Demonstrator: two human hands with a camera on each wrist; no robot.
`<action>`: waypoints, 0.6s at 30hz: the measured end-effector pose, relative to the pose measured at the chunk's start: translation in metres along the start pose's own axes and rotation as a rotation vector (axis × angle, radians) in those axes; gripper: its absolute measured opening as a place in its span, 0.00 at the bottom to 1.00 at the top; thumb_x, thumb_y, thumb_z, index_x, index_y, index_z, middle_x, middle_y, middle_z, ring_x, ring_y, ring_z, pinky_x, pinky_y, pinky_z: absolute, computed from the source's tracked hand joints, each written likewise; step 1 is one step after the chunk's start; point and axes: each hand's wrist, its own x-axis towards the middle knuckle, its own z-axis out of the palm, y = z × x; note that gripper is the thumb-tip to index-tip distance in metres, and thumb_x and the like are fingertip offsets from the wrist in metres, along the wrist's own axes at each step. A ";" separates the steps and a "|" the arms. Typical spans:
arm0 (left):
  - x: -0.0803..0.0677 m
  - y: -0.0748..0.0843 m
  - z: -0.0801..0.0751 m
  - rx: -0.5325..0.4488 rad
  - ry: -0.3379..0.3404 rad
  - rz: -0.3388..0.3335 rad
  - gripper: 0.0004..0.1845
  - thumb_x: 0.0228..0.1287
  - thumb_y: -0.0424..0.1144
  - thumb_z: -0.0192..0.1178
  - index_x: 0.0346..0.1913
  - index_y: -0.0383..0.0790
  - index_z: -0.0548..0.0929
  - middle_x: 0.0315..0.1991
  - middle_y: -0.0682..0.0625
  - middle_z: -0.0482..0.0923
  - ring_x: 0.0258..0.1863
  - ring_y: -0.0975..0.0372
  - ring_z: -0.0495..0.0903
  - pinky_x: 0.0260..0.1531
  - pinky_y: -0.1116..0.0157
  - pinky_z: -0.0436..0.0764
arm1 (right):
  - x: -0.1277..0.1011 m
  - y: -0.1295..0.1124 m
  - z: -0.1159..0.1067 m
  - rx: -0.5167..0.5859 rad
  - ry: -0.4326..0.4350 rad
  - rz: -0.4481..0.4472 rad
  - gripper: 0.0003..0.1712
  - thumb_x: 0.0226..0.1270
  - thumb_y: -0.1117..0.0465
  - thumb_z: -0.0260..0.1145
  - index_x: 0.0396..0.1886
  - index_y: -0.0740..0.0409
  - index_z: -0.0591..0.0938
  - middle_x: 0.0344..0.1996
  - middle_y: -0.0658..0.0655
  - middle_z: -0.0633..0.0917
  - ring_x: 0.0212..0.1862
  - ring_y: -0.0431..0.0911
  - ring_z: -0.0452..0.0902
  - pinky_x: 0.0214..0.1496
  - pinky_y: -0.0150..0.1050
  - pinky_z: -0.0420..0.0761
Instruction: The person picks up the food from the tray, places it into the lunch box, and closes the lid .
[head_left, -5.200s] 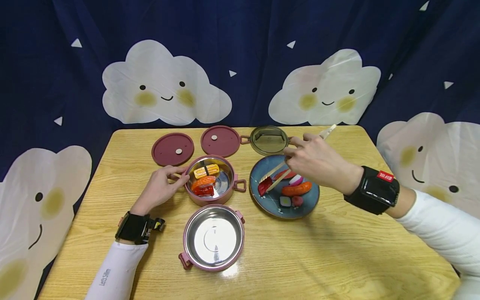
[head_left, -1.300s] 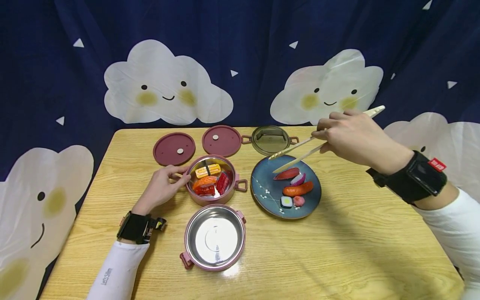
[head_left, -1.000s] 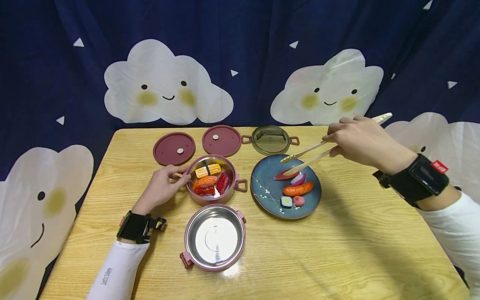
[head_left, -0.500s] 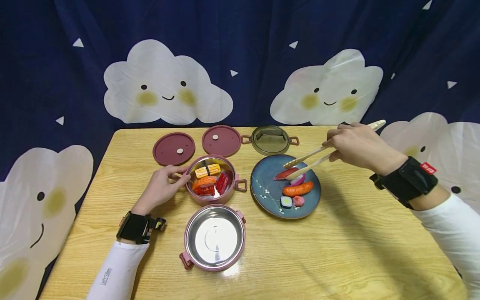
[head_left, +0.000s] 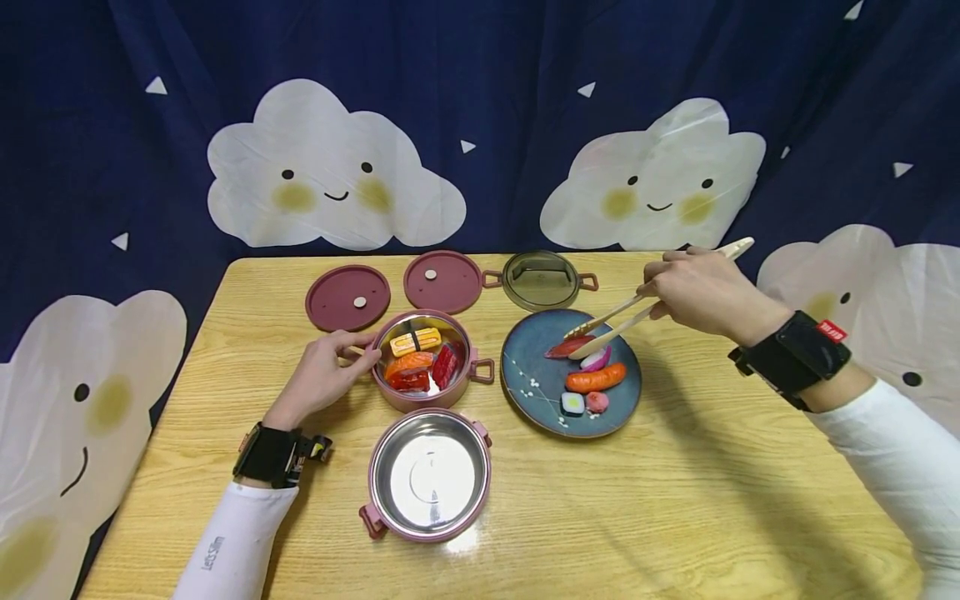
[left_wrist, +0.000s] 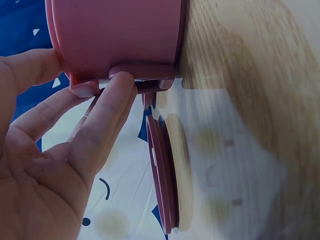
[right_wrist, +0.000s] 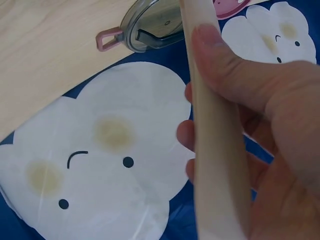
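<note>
My left hand holds the pink round container at its left side. In the left wrist view its thumb touches the wall and the fingers are at the side latch. Inside lie a yellow piece with a black band, an orange piece and red pieces. My right hand grips light-coloured tongs, also seen as a tongs arm in the right wrist view. The tongs' tips are around a dark red slice on the blue plate.
Also on the plate are a purple-white onion piece, a sausage, a sushi roll and a small pink piece. A second steel-lined container stands in front. Two maroon lids and a see-through lid lie behind.
A red piece held in the tongs over the plate earlier now lies in the container. The tongs have moved back to the plate and closed in around the dark red slice. My left hand stays put.
</note>
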 end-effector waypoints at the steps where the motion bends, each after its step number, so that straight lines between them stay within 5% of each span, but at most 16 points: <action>1: 0.000 0.000 0.000 0.001 0.001 0.001 0.22 0.76 0.46 0.65 0.66 0.38 0.84 0.55 0.37 0.86 0.53 0.43 0.86 0.44 0.62 0.80 | 0.000 0.000 0.001 -0.004 0.011 -0.009 0.15 0.45 0.56 0.87 0.35 0.49 0.93 0.33 0.50 0.89 0.37 0.49 0.81 0.41 0.48 0.80; 18: 0.000 -0.001 0.001 0.017 0.009 0.005 0.22 0.76 0.47 0.65 0.65 0.37 0.85 0.55 0.37 0.86 0.53 0.44 0.86 0.45 0.60 0.80 | -0.006 0.003 0.002 0.045 0.155 -0.058 0.16 0.45 0.58 0.87 0.36 0.54 0.92 0.34 0.52 0.90 0.37 0.50 0.82 0.40 0.48 0.81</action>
